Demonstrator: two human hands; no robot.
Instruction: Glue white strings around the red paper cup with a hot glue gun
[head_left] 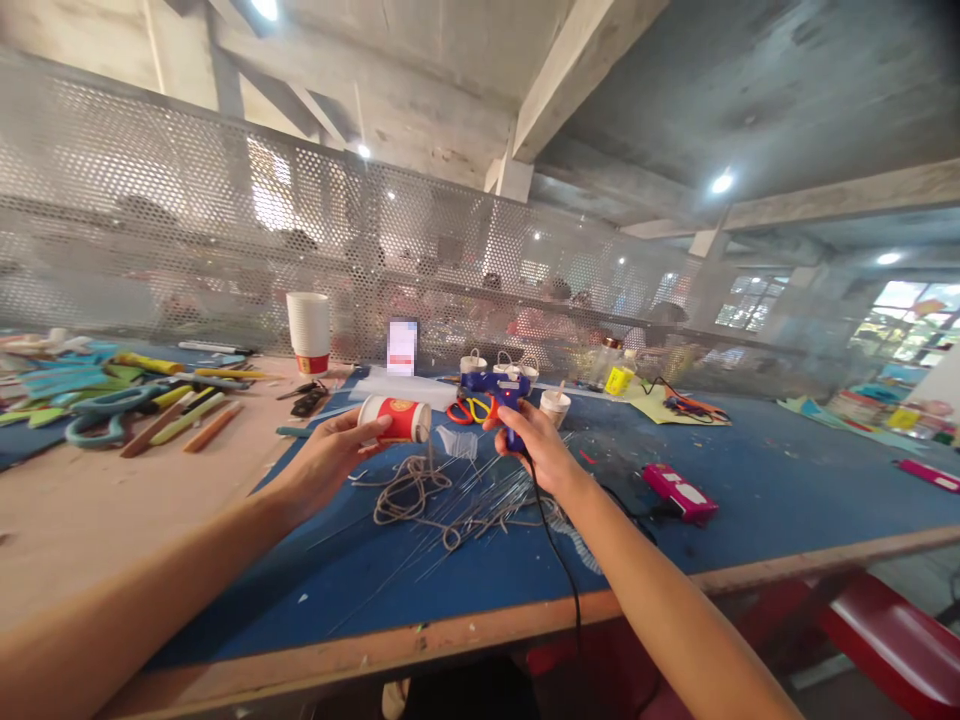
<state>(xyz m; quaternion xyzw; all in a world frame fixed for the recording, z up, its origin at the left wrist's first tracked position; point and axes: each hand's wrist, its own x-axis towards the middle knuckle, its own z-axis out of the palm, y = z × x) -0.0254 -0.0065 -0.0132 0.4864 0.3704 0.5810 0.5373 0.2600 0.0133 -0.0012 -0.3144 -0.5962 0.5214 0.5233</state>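
Note:
My left hand (pixel 341 450) is closed round a red and white paper cup (pixel 405 420), which lies on its side in the air with its rim toward the left. In my right hand (pixel 536 440) is a blue glue gun (pixel 495 384), its black cord (pixel 551 540) hanging down over the table edge. The gun's front end points left, above and just right of the cup. Below both hands lies a loose coil of grey-brown cord (pixel 411 490), beside a scatter of thin clear sticks or wires (pixel 487 500). Red and yellow scissors (pixel 472 410) rest behind the cup.
A stack of paper cups (pixel 309 325) stands at the back left, near an upright phone (pixel 402 347). Tools, including large blue-handled scissors (pixel 97 425), cover the left side. A magenta box (pixel 680 492) and a yellow-labelled bottle (pixel 621 374) are at right. A perforated metal screen (pixel 420 260) closes the back.

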